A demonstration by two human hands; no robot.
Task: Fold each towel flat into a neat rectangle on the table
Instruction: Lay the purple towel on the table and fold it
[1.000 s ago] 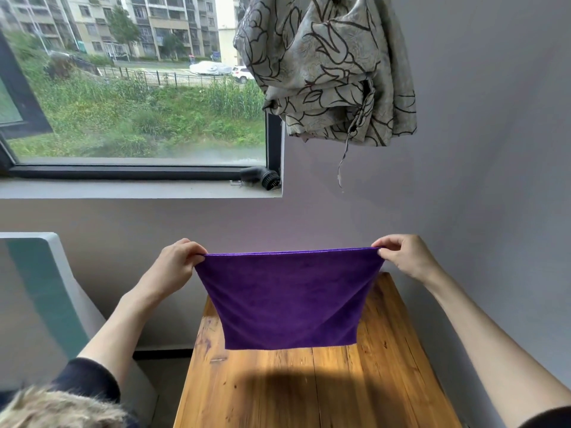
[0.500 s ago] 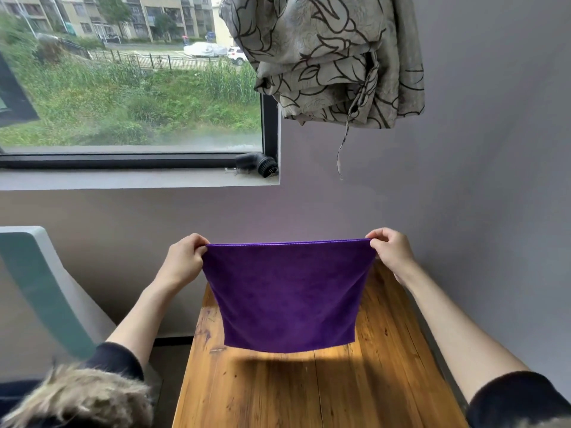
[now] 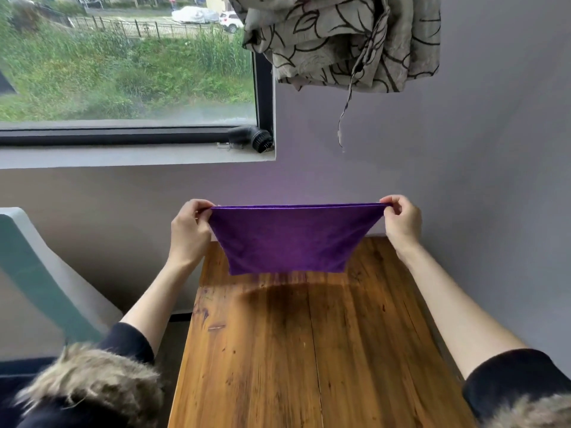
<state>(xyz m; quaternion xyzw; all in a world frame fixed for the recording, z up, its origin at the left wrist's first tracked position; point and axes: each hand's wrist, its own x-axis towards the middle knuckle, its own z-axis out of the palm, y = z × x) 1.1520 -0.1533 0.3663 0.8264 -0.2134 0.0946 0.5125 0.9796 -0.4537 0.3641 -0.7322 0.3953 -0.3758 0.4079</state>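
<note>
A purple towel (image 3: 290, 239) hangs stretched in the air over the far end of the wooden table (image 3: 309, 350). It looks doubled, with two layers along its taut top edge. My left hand (image 3: 188, 227) pinches the top left corner and my right hand (image 3: 401, 220) pinches the top right corner. The towel's bottom edge hangs just above the tabletop, and its shadow falls on the wood below.
A grey wall stands right behind and to the right of the table. A patterned curtain (image 3: 340, 38) is bunched up high on the wall. A black brush (image 3: 251, 139) lies on the window sill. A teal and white chair (image 3: 37, 273) stands at the left.
Both hands have moved forward and lower with the towel, towards the far end of the table. The towel's bottom edge now hangs closer to the wood, and it looks shorter from here.
</note>
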